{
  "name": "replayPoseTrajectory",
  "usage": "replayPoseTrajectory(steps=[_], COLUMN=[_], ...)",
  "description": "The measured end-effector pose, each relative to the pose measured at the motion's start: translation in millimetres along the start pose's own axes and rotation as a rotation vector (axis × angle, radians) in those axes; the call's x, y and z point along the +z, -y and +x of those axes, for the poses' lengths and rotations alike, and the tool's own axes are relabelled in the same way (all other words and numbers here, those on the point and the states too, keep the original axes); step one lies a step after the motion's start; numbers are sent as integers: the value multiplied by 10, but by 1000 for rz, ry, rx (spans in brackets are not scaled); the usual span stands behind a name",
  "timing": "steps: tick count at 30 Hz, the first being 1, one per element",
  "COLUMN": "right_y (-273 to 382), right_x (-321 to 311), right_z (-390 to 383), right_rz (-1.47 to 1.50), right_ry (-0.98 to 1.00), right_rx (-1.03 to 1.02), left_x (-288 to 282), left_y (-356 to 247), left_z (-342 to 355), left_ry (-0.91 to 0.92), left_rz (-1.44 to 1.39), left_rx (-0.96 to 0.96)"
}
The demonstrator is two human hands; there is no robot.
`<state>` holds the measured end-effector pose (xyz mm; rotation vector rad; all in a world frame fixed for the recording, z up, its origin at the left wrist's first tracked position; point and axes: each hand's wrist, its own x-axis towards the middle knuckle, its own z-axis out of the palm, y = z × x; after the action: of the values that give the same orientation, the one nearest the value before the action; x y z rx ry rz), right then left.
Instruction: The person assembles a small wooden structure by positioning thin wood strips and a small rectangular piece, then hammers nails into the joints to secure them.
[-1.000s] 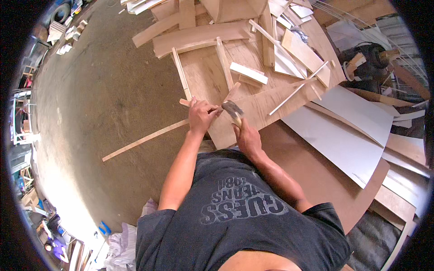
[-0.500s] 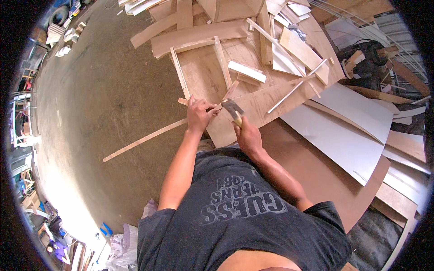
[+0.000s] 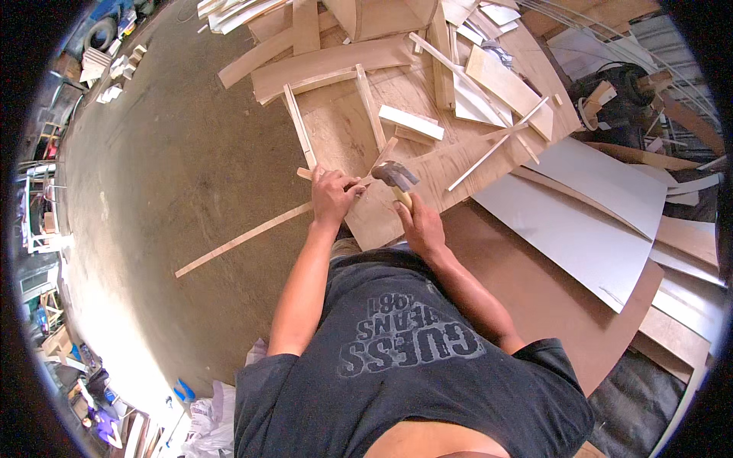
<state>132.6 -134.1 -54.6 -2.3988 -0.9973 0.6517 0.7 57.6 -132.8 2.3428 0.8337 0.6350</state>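
Note:
My right hand (image 3: 424,227) is closed round the light handle of a claw hammer (image 3: 395,175). Its metal head is just right of my left fingertips, above the worktable (image 3: 379,219). My left hand (image 3: 330,197) is closed on a long, thin wooden strip (image 3: 244,240), which sticks out to the left over the floor. Thumb and forefinger are pinched together; whether a nail is between them is too small to tell. Beyond that hand lies a wooden frame, with a left slat (image 3: 299,126), a second slat (image 3: 370,108) and a curved board (image 3: 332,67) across their far ends.
A white-faced block (image 3: 411,122) and a thin white stick (image 3: 489,156) lie on the table, with more boards and offcuts at its far side. Large white sheets (image 3: 573,229) are stacked to the right. Concrete floor (image 3: 175,153) extends to the left.
The hammer has turned in my right hand, its head lifting slightly and showing more of the claw. My left hand stays at nearly the same spot on the wood.

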Motion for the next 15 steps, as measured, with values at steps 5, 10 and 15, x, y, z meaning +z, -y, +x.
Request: replayPoseTrajectory(steps=[5, 10, 15], right_y=[-448, -719, -1014], right_x=[-175, -368, -625], right_z=[-45, -167, -38], right_rz=[95, 145, 59], right_ry=[-53, 3, 23], right_rx=[17, 101, 56], left_x=[70, 8, 76], left_y=[-60, -336, -858], left_z=[-41, -48, -159], left_ry=[-51, -53, -241], left_rz=[77, 143, 147], left_rx=[-55, -85, -67])
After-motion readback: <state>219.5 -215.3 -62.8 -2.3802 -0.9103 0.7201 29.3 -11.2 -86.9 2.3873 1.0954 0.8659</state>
